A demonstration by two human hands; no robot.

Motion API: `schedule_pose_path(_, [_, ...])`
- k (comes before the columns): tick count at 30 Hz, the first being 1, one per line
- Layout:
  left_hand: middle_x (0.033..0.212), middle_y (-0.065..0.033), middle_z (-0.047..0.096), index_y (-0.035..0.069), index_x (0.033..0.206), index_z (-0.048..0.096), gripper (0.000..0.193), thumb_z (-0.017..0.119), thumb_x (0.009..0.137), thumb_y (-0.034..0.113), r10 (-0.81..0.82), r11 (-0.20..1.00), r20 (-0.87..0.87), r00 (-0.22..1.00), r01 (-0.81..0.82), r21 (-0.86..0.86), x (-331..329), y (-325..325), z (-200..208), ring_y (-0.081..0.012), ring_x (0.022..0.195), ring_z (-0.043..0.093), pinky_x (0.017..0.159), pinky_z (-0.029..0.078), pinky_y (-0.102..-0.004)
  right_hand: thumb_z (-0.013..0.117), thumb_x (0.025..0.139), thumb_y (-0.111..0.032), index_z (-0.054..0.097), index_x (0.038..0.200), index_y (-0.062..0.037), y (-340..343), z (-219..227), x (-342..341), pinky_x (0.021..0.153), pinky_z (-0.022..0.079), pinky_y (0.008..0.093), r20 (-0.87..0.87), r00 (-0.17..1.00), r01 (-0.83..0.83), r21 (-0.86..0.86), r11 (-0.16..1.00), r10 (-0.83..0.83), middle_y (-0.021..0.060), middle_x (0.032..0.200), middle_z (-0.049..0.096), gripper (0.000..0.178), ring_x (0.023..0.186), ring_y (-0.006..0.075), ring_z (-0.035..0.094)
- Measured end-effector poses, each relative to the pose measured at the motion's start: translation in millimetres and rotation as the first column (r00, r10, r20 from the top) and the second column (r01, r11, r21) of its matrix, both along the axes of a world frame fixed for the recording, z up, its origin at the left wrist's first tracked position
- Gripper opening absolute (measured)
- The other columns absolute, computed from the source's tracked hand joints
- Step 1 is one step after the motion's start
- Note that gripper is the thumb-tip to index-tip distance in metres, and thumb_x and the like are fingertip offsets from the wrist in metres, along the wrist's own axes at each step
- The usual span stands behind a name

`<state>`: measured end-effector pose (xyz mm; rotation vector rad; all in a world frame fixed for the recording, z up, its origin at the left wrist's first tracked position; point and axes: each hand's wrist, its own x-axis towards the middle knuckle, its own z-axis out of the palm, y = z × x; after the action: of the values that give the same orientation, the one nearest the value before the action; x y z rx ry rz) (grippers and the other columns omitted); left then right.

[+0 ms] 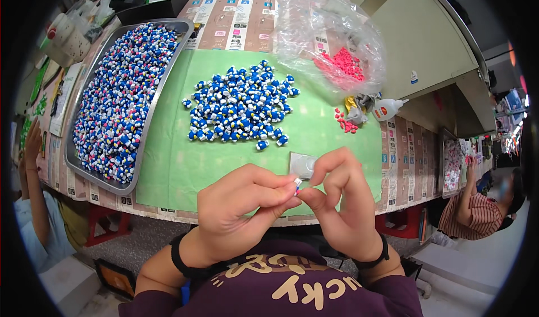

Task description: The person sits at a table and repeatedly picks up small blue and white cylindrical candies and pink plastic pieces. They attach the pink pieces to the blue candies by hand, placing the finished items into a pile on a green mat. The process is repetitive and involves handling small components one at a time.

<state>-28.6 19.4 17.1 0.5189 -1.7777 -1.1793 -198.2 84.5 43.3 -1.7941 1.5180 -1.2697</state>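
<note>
My left hand [241, 205] is closed in a pinch on a small plastic figure piece [297, 184], white and blue with a bit of pink. Beside it, my right hand [348, 205] has its thumb tip against or very near the piece. Its index finger is bent and apart from the thumb, with nothing visible between them. A small whitish round dish [304, 166] on a square base sits just beyond my fingers, partly hidden by the right hand. Farther off, a pile of similar blue-and-white pieces [238, 106] lies on the green sheet [168, 165].
A metal tray [138, 168] full of such pieces stands at left. At right are loose pink parts [347, 125], a clear plastic bag [306, 42] holding more pink parts, and a white squeeze bottle [387, 109]. Other people sit at both sides; a grey cabinet [418, 36] stands at far right.
</note>
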Motion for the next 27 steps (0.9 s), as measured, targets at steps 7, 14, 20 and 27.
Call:
schedule_pose_path(7, [0.088, -0.0106, 0.069, -0.001, 0.088, 0.066, 0.019, 0.073, 0.074, -0.011, 0.016, 0.992, 0.087, 0.996, -0.005, -0.125, 35.9, -26.5, 3.8, -0.0182, 0.077, 0.067, 0.065, 0.053, -0.0260, 0.072, 0.080, 0.005, 0.040, 0.085, -0.0097, -5.0, 2.6, -10.6, 0.082, 0.042, 0.0289, 0.369, 0.929, -0.067, 0.202, 0.977, -0.012, 0.0063, 0.094, 0.048, 0.035, 0.088, 0.0151, 0.049])
schedule_pose_path(14, [0.087, -0.0042, 0.057, 0.002, 0.095, 0.063, 0.013, 0.067, 0.084, -0.004, 0.727, 0.675, 0.370, 0.579, -0.701, -0.229, 131.4, -92.0, -5.0, -0.0095, 0.073, 0.056, 0.061, 0.045, -0.0191, 0.066, 0.085, 0.004, 0.043, 0.086, -0.0086, 10.9, 0.6, -76.3, 0.088, 0.039, 0.0273, 0.154, 0.924, 0.334, 0.122, 0.935, -0.350, 0.0053, 0.098, 0.050, 0.026, 0.093, 0.0135, 0.049])
schedule_pose_path(20, [0.099, -0.0057, 0.058, 0.002, 0.102, 0.063, 0.020, 0.071, 0.084, 0.003, 0.593, 0.805, 0.391, 0.703, -0.504, -0.315, 70.3, -69.9, -1.9, -0.0129, 0.079, 0.057, 0.061, 0.046, -0.0240, 0.066, 0.081, 0.004, 0.048, 0.081, -0.0022, 17.4, -15.5, -87.5, 0.080, 0.045, 0.0277, -0.182, 0.951, 0.287, 0.219, 0.933, -0.250, 0.0063, 0.086, 0.056, 0.019, 0.082, 0.0157, 0.055])
schedule_pose_path(27, [0.100, -0.0128, 0.060, -0.001, 0.100, 0.063, 0.024, 0.071, 0.077, 0.000, 0.069, 0.953, 0.625, 0.778, 0.133, -0.271, -8.2, -44.5, -31.6, -0.0312, 0.092, 0.060, 0.078, 0.049, -0.0382, 0.059, 0.074, 0.011, 0.053, 0.084, -0.0028, 26.7, -34.8, -89.4, 0.079, 0.046, 0.0344, -0.390, 0.917, 0.208, 0.291, 0.934, -0.083, 0.0077, 0.081, 0.061, 0.018, 0.083, 0.0238, 0.062])
